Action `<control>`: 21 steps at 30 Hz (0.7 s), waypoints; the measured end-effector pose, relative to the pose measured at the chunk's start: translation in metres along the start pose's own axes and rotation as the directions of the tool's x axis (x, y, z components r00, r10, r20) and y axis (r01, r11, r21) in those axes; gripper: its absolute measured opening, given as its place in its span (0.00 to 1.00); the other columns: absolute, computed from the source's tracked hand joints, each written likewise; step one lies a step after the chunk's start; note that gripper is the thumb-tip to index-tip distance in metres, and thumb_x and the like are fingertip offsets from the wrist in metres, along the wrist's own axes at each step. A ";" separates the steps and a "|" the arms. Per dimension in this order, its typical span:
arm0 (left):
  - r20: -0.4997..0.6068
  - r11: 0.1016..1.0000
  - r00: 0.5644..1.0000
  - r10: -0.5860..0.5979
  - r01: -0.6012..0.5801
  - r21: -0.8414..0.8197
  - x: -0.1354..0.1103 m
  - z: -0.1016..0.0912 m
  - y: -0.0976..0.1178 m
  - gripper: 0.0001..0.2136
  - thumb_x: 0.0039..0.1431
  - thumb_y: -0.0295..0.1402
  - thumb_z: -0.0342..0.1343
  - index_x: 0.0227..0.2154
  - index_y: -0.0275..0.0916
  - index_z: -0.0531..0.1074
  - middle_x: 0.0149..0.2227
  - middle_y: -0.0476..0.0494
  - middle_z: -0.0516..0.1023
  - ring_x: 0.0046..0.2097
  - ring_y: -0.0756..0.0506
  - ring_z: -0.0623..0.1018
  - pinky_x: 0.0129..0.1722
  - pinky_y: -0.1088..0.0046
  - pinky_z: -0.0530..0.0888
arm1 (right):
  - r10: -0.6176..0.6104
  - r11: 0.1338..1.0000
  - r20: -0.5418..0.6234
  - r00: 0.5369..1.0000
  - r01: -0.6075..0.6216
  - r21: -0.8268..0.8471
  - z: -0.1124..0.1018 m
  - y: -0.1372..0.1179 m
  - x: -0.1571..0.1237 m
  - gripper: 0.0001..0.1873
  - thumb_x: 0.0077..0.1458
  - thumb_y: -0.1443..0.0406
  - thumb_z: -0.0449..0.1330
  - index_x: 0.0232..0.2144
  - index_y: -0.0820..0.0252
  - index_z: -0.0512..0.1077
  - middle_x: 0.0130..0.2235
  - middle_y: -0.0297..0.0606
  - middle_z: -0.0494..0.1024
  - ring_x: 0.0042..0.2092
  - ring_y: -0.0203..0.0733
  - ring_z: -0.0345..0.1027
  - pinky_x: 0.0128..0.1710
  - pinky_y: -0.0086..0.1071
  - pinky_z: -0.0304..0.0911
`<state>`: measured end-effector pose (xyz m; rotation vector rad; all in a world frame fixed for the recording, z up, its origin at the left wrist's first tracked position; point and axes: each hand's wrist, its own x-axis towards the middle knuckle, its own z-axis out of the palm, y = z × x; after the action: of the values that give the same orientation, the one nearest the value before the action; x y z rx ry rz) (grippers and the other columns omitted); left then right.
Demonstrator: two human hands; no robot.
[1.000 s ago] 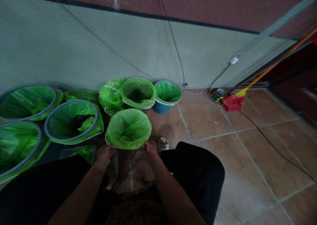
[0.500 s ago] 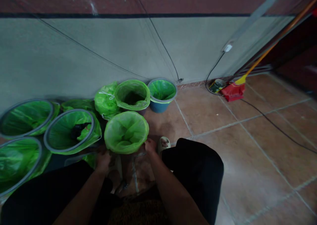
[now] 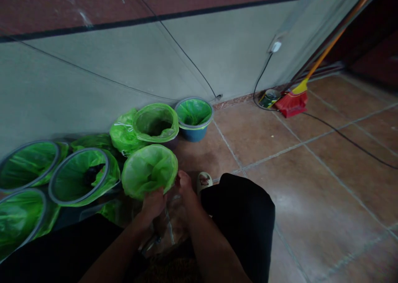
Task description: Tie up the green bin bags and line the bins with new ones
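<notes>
A small bin lined with a green plastic bag [image 3: 148, 170] stands on the tiled floor right in front of me. My left hand [image 3: 153, 203] is closed on the near rim of that green liner. My right hand [image 3: 183, 184] pinches the liner's right edge, fingers curled. Both hands sit close together at the near side of the bin. The bin's own wall is mostly hidden by the bag and my hands. My black-trousered knees frame the bottom of the view.
Several more green-lined bins [image 3: 79, 179] crowd the left, one [image 3: 155, 122] behind, and a blue bucket [image 3: 193, 117] by the grey wall. A red broom [image 3: 290, 101] with an orange handle leans at the right corner. A black cable [image 3: 342, 135] crosses the tiles. A slipper [image 3: 204, 179] shows by my knee.
My left hand has moved right along the liner's near rim, close to my right hand. The view has tilted and shifted left; the bin looks slightly tipped.
</notes>
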<state>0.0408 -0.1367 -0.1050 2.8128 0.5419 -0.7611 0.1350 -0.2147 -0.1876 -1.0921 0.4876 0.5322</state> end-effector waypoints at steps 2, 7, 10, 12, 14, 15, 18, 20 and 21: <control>0.078 0.999 0.997 -0.024 0.021 0.034 0.005 -0.001 -0.009 0.21 0.68 0.41 0.47 0.51 0.29 0.74 0.48 0.21 0.81 0.55 0.28 0.79 0.58 0.48 0.67 | 0.109 0.984 0.023 0.994 -0.112 0.139 0.002 -0.002 0.000 0.05 0.47 0.63 0.62 0.24 0.58 0.71 0.25 0.33 0.77 0.27 0.37 0.70 0.27 0.28 0.66; 0.082 0.997 0.996 -0.040 0.035 0.061 0.003 -0.005 -0.015 0.26 0.65 0.42 0.53 0.62 0.33 0.66 0.57 0.25 0.77 0.61 0.30 0.74 0.64 0.45 0.60 | 0.156 0.965 -0.084 0.984 -0.133 0.227 0.002 -0.006 0.004 0.04 0.44 0.66 0.66 0.23 0.60 0.73 0.23 0.33 0.77 0.25 0.36 0.68 0.26 0.28 0.64; -0.025 0.997 0.998 -0.064 0.062 -0.052 0.002 -0.009 -0.008 0.33 0.64 0.47 0.54 0.67 0.33 0.59 0.64 0.26 0.70 0.65 0.31 0.70 0.64 0.49 0.63 | 0.171 0.970 -0.188 0.967 -0.132 0.206 -0.002 -0.008 0.011 0.09 0.48 0.63 0.65 0.22 0.58 0.71 0.20 0.31 0.74 0.23 0.35 0.66 0.22 0.28 0.60; -0.122 0.989 0.990 -0.068 0.051 -0.141 0.000 -0.012 -0.006 0.31 0.66 0.46 0.51 0.65 0.32 0.60 0.63 0.27 0.71 0.64 0.33 0.71 0.63 0.56 0.66 | 0.184 0.971 -0.199 0.963 -0.147 0.186 -0.003 -0.009 0.015 0.13 0.53 0.60 0.64 0.21 0.57 0.69 0.18 0.29 0.72 0.21 0.35 0.64 0.21 0.28 0.58; -0.195 0.989 0.978 -0.067 0.038 -0.146 -0.003 -0.013 -0.007 0.24 0.67 0.42 0.50 0.61 0.32 0.66 0.59 0.30 0.75 0.61 0.36 0.74 0.61 0.61 0.69 | 0.188 0.974 -0.180 0.966 -0.159 0.163 -0.003 -0.008 0.017 0.15 0.55 0.58 0.62 0.20 0.56 0.68 0.17 0.28 0.70 0.21 0.34 0.63 0.21 0.28 0.58; -0.209 0.993 0.977 -0.052 0.028 -0.116 -0.006 -0.012 -0.008 0.21 0.68 0.39 0.49 0.57 0.33 0.69 0.56 0.32 0.77 0.58 0.36 0.75 0.59 0.62 0.70 | 0.175 0.977 -0.157 0.972 -0.152 0.148 -0.002 -0.007 0.017 0.15 0.55 0.57 0.62 0.21 0.56 0.68 0.18 0.27 0.70 0.21 0.35 0.63 0.22 0.28 0.59; -0.188 1.000 0.982 0.020 -0.017 0.016 -0.017 -0.007 -0.012 0.13 0.68 0.33 0.47 0.46 0.37 0.75 0.47 0.37 0.80 0.52 0.39 0.78 0.55 0.63 0.72 | 0.094 0.989 -0.067 0.993 -0.085 0.122 0.000 -0.003 0.014 0.12 0.50 0.59 0.66 0.21 0.56 0.70 0.19 0.27 0.72 0.24 0.35 0.66 0.26 0.29 0.63; -0.186 0.996 0.982 0.042 -0.027 0.081 -0.024 -0.002 -0.014 0.14 0.69 0.30 0.44 0.41 0.38 0.76 0.43 0.38 0.81 0.49 0.40 0.78 0.54 0.63 0.72 | 0.074 0.987 -0.024 0.997 -0.069 0.148 0.000 -0.001 0.010 0.10 0.45 0.62 0.68 0.22 0.57 0.72 0.21 0.27 0.75 0.26 0.35 0.67 0.29 0.29 0.64; -0.195 0.995 0.980 0.046 -0.027 0.101 -0.026 0.000 -0.015 0.15 0.69 0.30 0.43 0.39 0.38 0.77 0.42 0.38 0.81 0.49 0.40 0.78 0.53 0.63 0.71 | 0.082 0.982 -0.015 0.996 -0.078 0.174 -0.001 -0.001 0.009 0.09 0.43 0.63 0.69 0.22 0.58 0.72 0.22 0.28 0.76 0.26 0.35 0.67 0.30 0.29 0.65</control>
<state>0.0138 -0.1313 -0.0929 3.0007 0.4937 -0.5175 0.1422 -0.2141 -0.1928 -0.9156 0.5886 0.5385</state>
